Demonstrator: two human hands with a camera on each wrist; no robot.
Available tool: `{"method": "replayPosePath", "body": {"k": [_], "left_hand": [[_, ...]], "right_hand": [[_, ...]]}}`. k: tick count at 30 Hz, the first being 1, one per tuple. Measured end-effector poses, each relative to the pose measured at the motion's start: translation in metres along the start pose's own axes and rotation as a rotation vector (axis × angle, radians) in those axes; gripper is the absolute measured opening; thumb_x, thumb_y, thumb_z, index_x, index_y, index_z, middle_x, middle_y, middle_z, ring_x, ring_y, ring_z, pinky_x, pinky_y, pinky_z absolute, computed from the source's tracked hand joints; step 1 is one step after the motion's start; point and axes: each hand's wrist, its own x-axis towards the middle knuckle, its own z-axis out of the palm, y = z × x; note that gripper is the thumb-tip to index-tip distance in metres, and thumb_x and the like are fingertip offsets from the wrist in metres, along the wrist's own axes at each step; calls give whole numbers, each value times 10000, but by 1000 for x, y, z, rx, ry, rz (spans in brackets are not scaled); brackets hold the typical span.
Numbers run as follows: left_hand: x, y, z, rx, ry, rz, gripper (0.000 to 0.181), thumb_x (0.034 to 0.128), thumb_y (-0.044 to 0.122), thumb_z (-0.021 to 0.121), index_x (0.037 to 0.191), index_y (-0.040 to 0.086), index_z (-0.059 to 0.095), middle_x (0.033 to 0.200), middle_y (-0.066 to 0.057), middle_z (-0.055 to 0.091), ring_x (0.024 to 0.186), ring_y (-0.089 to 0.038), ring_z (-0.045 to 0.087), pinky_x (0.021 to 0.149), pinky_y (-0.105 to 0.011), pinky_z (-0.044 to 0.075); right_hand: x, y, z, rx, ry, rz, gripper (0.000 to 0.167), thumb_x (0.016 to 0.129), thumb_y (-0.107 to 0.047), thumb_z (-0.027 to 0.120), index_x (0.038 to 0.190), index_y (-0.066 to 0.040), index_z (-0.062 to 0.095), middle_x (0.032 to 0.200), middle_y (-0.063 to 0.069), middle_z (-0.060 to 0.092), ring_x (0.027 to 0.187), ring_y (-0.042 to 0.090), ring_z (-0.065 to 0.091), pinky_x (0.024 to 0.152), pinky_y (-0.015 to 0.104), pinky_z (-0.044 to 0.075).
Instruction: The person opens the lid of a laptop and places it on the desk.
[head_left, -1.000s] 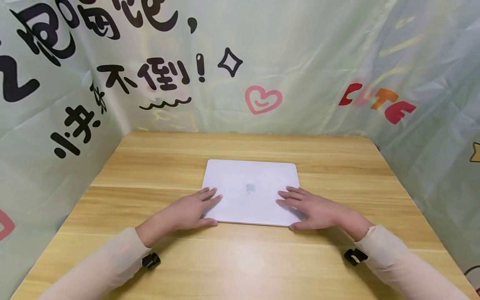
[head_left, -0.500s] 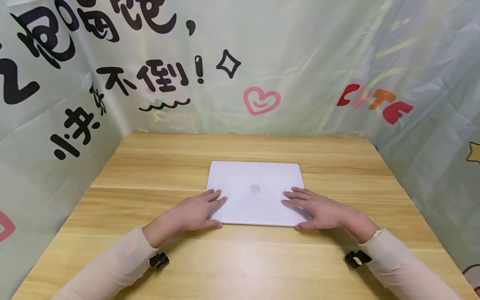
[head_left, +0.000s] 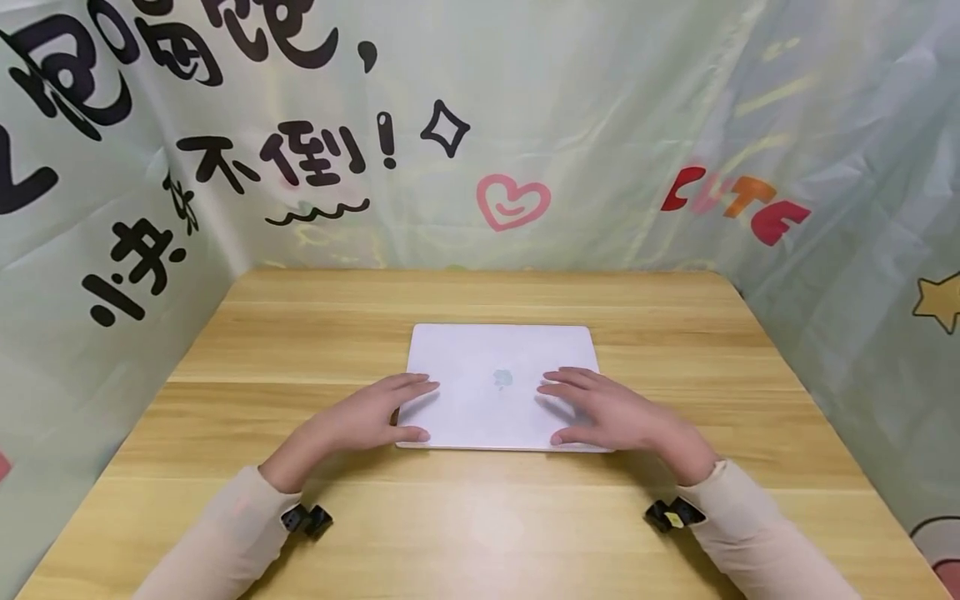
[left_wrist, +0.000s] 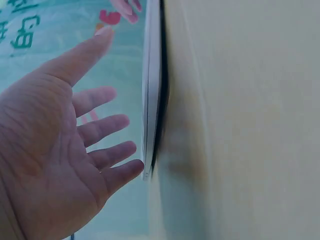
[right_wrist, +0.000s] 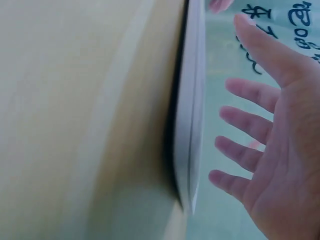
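Note:
A closed silver laptop (head_left: 480, 350) with an apple logo on its lid lies flat on the wooden table. Over its left edge my left hand (head_left: 367, 417) is held with fingers spread; in the left wrist view the little finger of that hand (left_wrist: 65, 145) comes close to the laptop's side (left_wrist: 151, 90), and whether it touches I cannot tell. My right hand (head_left: 615, 408) hovers above the right part of the lid, casting a shadow there. The right wrist view has that hand's fingers (right_wrist: 245, 122) spread and apart from the laptop's thin side (right_wrist: 187, 120). Neither hand holds anything.
Around the laptop extends the wooden tabletop (head_left: 480, 533). A printed cloth (head_left: 615, 100) with lettering and drawings hangs behind the table and along both sides. Small black devices are worn at the left cuff (head_left: 306, 521) and the right cuff (head_left: 675, 514).
The laptop was nudged slightly right under my hands, with thumbs at its front edge. Now both hands have lifted off the lid, thumbs raised above it. The head view has shifted slightly.

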Motion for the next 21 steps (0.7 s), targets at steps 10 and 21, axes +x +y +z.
{"method": "replayPosePath", "body": {"k": [10, 21], "left_hand": [[-6, -20, 3, -223, 81, -15, 834, 855, 585, 664, 1531, 209, 352, 1578, -104, 282, 1448, -291, 239, 1150, -508, 238], [-10, -38, 11, -232, 106, -29, 1025, 785, 602, 721, 1558, 112, 257, 1586, -144, 241, 1444, -356, 208, 1144, -557, 209]], "right_hand": [[34, -16, 11, 79, 29, -3, 723, 864, -615, 629, 1434, -188, 504, 1469, 29, 456, 1369, 206, 385, 1098, 436, 352], [44, -26, 17, 55, -1, -35, 733, 841, -618, 656, 1428, -202, 515, 1451, 2, 477, 1363, 189, 398, 1097, 398, 358]]}}
